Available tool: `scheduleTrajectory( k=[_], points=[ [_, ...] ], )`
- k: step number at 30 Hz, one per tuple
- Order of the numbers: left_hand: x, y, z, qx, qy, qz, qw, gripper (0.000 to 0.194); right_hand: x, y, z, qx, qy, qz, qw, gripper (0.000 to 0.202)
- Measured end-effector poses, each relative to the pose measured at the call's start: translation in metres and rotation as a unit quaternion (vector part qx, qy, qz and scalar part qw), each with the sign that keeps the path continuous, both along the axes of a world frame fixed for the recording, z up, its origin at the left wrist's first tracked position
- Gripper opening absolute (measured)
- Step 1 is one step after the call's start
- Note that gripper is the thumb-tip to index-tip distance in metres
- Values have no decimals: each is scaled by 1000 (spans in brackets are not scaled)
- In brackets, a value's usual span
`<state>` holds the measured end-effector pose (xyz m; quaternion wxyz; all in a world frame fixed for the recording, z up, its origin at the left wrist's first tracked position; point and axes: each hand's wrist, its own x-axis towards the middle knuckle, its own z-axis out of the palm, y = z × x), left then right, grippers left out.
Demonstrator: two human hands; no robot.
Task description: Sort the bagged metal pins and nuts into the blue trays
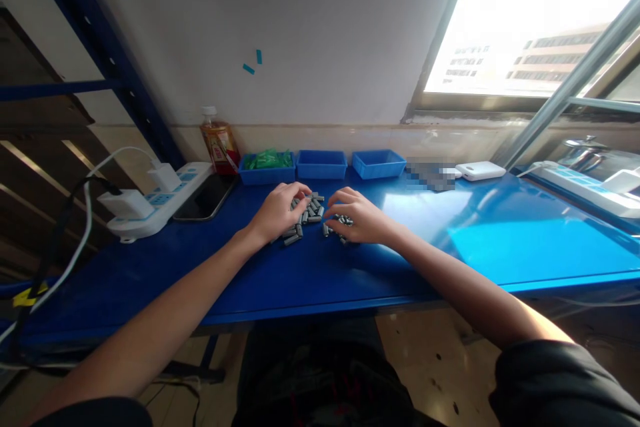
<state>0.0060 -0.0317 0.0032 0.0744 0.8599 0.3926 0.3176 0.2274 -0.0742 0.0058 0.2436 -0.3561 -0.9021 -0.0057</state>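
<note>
Small grey metal cylinders (313, 211) lie heaped on the blue table (300, 280). My left hand (279, 211) curves over the left side of this heap, thumb and fingers apart, touching or nearly touching the pieces. To the right is a smaller group of shiny metal pieces (343, 221), too small to name. Over it rests my right hand (361, 217), its fingers bent and spread around the pieces. No piece can be seen lifted in either hand. Part of each group is hidden under the hands.
Along the wall stand a blue bin with green packets (270, 160), a middle blue bin (321, 165) and a right blue bin (379, 164). At left are a drink bottle (219, 143), a phone (206, 199) and a power strip (163, 199). Another power strip (583, 185) lies far right.
</note>
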Motion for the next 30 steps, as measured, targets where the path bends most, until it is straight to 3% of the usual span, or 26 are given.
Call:
scheduleTrajectory(
  k=[5,14,19,25,28,30],
  points=[
    [4,-2,-4,-2,17,-31,999,20,5,-2,-2,-14,-23,25,999,14],
    [7,-8,0,6,9,-60,998,19,-26,1,-16,19,-48,10,999,14],
    [11,-10,-2,-71,-91,-40,992,22,-16,5,-9,60,67,-58,994,16],
    [24,-20,-5,-220,-240,-110,939,33,-14,2,-7,106,95,-30,989,9],
    [26,-24,-3,-244,-263,-120,926,34,-13,2,0,115,101,-45,987,13],
    [26,-26,-2,-217,-228,-111,943,31,-5,10,12,144,119,-82,979,19]
  ],
)
